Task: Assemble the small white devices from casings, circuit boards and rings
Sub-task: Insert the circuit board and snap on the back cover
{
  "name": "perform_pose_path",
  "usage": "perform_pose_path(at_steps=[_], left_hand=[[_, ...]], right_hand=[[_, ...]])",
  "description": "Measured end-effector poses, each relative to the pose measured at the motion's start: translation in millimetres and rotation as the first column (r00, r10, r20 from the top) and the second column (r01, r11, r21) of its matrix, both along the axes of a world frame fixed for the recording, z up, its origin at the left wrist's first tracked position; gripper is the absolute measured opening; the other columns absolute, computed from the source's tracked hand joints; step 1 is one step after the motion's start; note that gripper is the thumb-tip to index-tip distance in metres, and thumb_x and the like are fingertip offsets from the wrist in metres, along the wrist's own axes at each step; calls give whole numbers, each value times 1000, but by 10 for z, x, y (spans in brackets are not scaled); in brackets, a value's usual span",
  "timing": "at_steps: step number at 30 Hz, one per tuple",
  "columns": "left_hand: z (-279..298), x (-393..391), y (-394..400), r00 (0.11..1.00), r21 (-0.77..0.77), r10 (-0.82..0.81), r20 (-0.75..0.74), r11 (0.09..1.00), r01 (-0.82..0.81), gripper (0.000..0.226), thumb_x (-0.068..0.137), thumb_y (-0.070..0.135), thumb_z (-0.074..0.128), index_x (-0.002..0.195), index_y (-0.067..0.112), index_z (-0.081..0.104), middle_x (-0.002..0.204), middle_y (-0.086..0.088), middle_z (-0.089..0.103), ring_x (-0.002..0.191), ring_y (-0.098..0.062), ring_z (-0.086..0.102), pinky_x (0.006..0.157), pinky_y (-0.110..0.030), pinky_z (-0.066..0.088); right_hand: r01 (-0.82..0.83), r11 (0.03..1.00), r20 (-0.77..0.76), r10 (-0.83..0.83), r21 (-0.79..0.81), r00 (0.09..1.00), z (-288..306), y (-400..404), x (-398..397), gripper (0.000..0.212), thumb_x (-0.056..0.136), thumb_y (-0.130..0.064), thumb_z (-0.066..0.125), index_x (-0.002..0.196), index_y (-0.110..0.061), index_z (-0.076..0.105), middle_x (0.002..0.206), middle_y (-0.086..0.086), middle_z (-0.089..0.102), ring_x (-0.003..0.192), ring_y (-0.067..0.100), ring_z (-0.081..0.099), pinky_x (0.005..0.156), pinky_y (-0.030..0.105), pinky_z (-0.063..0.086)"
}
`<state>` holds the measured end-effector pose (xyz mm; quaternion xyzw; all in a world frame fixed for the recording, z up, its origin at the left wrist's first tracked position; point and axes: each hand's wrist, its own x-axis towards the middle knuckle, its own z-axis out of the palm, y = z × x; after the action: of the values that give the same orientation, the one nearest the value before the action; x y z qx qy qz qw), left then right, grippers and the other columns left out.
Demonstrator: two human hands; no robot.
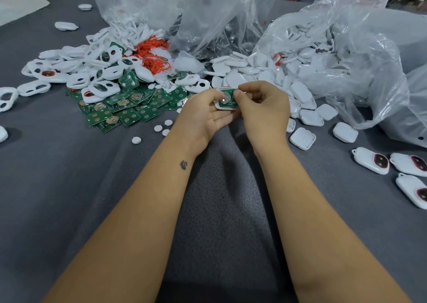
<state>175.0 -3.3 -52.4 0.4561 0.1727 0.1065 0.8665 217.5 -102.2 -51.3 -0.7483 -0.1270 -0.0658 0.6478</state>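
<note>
Both hands (233, 108) around board-filled casing (226, 100)

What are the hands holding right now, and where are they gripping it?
Both hands hold one white casing with a green circuit board in it. The left hand cradles its left end; the right hand pinches its right end.
</note>
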Motion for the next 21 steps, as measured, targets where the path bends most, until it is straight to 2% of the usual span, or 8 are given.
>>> perform_pose_path(at_steps=[3, 6, 8, 11, 13, 15, 17, 21], left_hand=[[-31, -4, -3, 999, 101, -15, 43, 995, 10, 19, 94, -5, 47, 95, 3, 64, 86, -10, 75, 80, -22, 73, 71, -28, 60], [-53, -6, -8, 995, 145, -53, 81, 989, 41, 21, 96, -5, 48, 100, 6, 65, 85, -5, 76, 80, -16, 73, 72, -25, 59], [-58, -2, -8, 995, 144, -57, 86, 989, 44, 19, 97, -3, 48, 103, 7, 64, 86, -4, 76, 80, -16, 73, 73, -25, 58], [-53, 7, -4, 996, 116, -37, 76, 993, 28, 17, 97, -1, 49, 102, 5, 63, 84, -5, 76, 80, -16, 73, 72, -25, 58], [-45, 4, -10, 996, 95, -32, 83, 995, 24, 16, 97, -2, 49, 100, 4, 63, 81, -6, 76, 78, -16, 73, 70, -24, 58], [-47, -1, -9, 996, 101, -30, 88, 995, 21, 15, 98, -1, 49, 99, 4, 64, 80, -5, 75, 78, -16, 73, 70, -23, 58], [-48, -11, -7, 994, 133, -54, 97, 990, 41, 17, 99, 1, 48, 100, 6, 64, 82, -4, 76, 79, -13, 73, 68, -21, 57], [-53, -26, -9, 990, 166, -86, 110, 984, 67, 19, 100, 1, 46, 98, 6, 65, 82, -3, 76, 80, -12, 73, 69, -20, 57]], right_hand=[[26, 999, -3, -26, -32, 1000, -3, -4, 13, 14, 82, -13, 71, 77, -24, 64, 65, -9, 60, 62, 4, 57, 65, 21, 51], [32, 997, 10, -31, -74, 999, -9, -12, 13, 12, 80, -16, 72, 78, -22, 62, 59, -9, 53, 54, 3, 50, 56, 16, 43], [35, 996, 3, -35, -77, 999, -9, -15, 7, 12, 81, -17, 72, 80, -21, 61, 60, -7, 52, 56, 5, 50, 58, 19, 45], [34, 998, -103, -28, 58, 994, 8, -18, 19, 6, 87, -19, 65, 82, -17, 63, 71, 1, 60, 66, 13, 56, 69, 34, 52], [7, 989, -175, 19, 149, 984, 21, -33, 38, 10, 90, -17, 60, 83, -15, 66, 73, 1, 62, 63, 11, 54, 61, 29, 50], [-56, 992, -179, 76, 114, 981, 12, -43, 46, 8, 89, -15, 63, 87, -12, 70, 72, -2, 63, 63, 8, 55, 62, 23, 46], [-110, 991, -170, 121, 75, 978, 2, -50, 31, 9, 86, -11, 67, 94, -10, 71, 70, -4, 61, 64, 7, 55, 63, 22, 45], [-149, 989, -156, 150, 14, 976, 14, -93, 19, 10, 83, -9, 71, 86, -17, 67, 65, -5, 54, 59, 7, 51, 60, 22, 44]])
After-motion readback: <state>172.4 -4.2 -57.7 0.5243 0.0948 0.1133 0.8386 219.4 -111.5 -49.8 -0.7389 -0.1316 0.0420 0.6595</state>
